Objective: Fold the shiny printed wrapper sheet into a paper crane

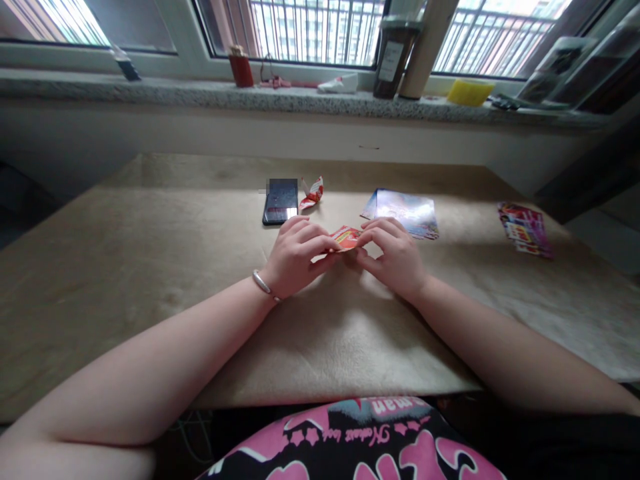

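Observation:
Between my two hands, just above the table, is a small piece of folded red and yellow printed paper [346,237]. My left hand [303,253] pinches its left edge between thumb and fingers, and a silver bracelet [265,285] circles that wrist. At the paper's right edge, my right hand [393,257] grips with thumb and fingertips. The hands hide parts of the paper. Just beyond my left hand stands a folded red and white paper figure [313,193], with a dark phone [281,202] lying beside it.
Glossy printed sheets [407,212] lie beyond my right hand. Farther right is a fanned stack of colourful cards [526,230]. Behind the table [125,280] runs a stone windowsill [190,95] with a red container [241,67], a dark lidded jar [394,59] and a yellow block [470,93].

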`<state>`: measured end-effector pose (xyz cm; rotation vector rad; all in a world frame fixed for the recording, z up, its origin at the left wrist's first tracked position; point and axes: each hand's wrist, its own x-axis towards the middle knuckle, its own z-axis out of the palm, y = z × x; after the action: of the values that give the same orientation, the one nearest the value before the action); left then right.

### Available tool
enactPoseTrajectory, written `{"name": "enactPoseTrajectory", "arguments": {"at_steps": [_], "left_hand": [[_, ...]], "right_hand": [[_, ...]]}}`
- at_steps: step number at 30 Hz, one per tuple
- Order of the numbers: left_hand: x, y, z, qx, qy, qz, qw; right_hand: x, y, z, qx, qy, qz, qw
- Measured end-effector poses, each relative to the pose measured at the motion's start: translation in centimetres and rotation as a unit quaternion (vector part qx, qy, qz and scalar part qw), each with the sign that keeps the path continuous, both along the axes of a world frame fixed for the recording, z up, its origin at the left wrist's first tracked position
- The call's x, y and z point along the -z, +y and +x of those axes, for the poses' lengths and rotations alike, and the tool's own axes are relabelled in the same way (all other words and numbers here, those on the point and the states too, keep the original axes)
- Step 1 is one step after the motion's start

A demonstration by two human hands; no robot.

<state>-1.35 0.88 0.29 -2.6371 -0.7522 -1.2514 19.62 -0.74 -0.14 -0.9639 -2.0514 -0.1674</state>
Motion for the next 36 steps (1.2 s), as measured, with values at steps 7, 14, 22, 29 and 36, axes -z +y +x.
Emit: {"name": "enactPoseTrajectory", "arguments": {"at_steps": [7,14,22,29,36], "left_hand": [[0.34,0.68,-0.24,-0.030,-0.057,-0.058,0.996],[0.52,1.01,-0.30,-0.003,-0.111,-0.069,0.991],[0.43,0.60,-0.18,0.018,-0.154,-0.075,0.985],[0.23,0.35,-0.13,0.036,-0.127,-0.099,0.986],[0.55,0.39,0.09,0.046,-0.095,-0.120,0.987]], "right_hand": [[-0.26,0.00,0.55,0.005,0.021,0.009,1.000],[0.02,0.21,0.86,-0.019,0.004,-0.010,1.000],[-0.11,0.13,0.79,-0.022,0.001,-0.030,0.999],[0.07,0.30,0.92,-0.005,0.003,-0.036,0.999],[0.53,0.90,0.92,0.024,-0.002,-0.046,0.999]]}}
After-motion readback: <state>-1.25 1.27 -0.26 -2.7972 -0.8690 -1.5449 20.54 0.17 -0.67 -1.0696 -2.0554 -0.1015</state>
